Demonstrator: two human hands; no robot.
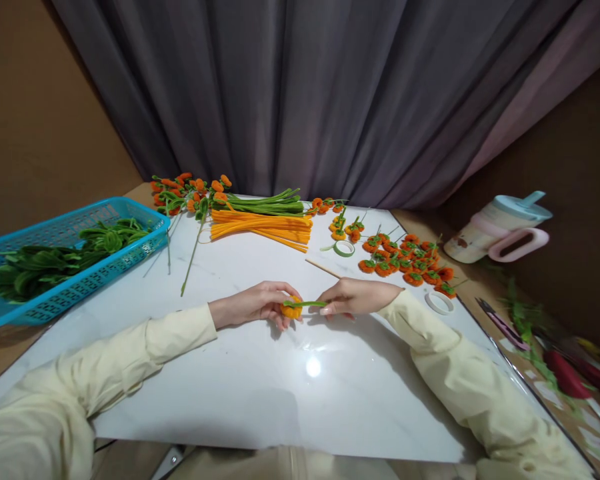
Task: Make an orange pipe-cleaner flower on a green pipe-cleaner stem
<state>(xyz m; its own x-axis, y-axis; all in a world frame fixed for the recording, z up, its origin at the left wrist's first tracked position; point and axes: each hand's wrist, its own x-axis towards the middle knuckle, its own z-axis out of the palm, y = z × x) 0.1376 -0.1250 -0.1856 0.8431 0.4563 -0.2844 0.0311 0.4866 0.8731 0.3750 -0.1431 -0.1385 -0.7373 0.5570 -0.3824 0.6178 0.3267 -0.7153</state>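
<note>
Near the middle of the white tabletop, my left hand [265, 303] is closed round a small yellow-orange fuzzy flower head [291, 311]. A green pipe cleaner [307, 304] runs from the flower out to the right. My right hand [347, 297] pinches the far end of that pipe cleaner between thumb and fingers. Just behind the right hand a thin wooden stick [323, 268] slants up to the left; whether the hand touches it I cannot tell. Bundles of orange pipe cleaners [260, 227] and green pipe cleaners [273, 203] lie beyond my hands.
A blue basket [95, 277] of green leaves stands at left. Many orange flower heads [405, 257] lie at right, between a green tape roll [344, 248] and a white tape roll [439, 303]. A tumbler [495, 230], scissors [503, 323] and a red-handled tool [565, 373] are farther right.
</note>
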